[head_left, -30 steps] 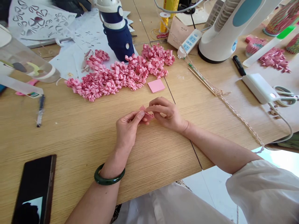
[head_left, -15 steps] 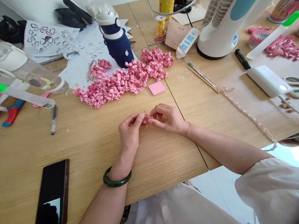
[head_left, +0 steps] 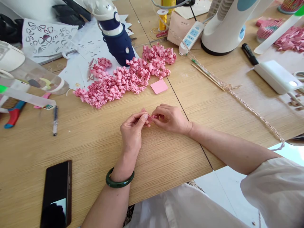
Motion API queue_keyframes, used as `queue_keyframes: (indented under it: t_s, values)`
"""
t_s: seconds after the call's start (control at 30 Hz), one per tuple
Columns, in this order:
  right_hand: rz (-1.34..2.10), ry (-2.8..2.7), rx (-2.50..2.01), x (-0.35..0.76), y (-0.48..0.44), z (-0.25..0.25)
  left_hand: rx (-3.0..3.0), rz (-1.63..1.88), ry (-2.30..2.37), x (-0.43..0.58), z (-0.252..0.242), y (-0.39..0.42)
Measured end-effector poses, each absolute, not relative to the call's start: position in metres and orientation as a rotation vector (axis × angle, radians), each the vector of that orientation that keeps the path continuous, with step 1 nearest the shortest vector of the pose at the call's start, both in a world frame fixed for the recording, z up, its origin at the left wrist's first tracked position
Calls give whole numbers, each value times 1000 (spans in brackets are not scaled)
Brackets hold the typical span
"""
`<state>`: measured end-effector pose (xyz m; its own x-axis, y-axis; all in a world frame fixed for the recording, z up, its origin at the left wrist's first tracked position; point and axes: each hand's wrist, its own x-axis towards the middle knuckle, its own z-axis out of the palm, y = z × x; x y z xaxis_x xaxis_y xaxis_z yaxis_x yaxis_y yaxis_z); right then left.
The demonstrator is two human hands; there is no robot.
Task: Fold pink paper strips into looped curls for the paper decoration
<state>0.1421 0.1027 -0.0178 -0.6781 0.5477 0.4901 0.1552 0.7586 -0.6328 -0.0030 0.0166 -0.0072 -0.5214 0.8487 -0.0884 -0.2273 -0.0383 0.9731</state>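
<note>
Between my two hands, just above the tabletop (head_left: 99, 148), is a small pink paper strip (head_left: 149, 119), partly hidden by my fingers. My left hand (head_left: 134, 128), with a green bangle on its wrist, pinches one part of it between thumb and fingers. The thumb and forefinger of my right hand (head_left: 171, 119) close on its other end, which looks curled. Behind my hands lies a flat pink paper square (head_left: 159, 86). Farther back and left spreads a heap of curled pink paper pieces (head_left: 116, 84).
A navy bottle (head_left: 118, 44) stands behind the heap. A phone (head_left: 56, 193) lies at front left, a pen (head_left: 55, 122) beyond it. To the right are a braided cord (head_left: 257, 117), thin sticks (head_left: 207, 77), a power strip (head_left: 192, 38), a white device (head_left: 277, 76) and a fan base (head_left: 219, 34).
My right fingers have closed in on the strip's end, and more of the strip shows at my left fingertips. The camera view has shifted slightly.
</note>
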Motion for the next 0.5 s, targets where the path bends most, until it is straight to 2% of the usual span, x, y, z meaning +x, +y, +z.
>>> queue_keyframes:
  t_s: [0.5]
  values:
    - [787,-2236,-504,144,103,-16,670,1669,1374,-4,-5,16]
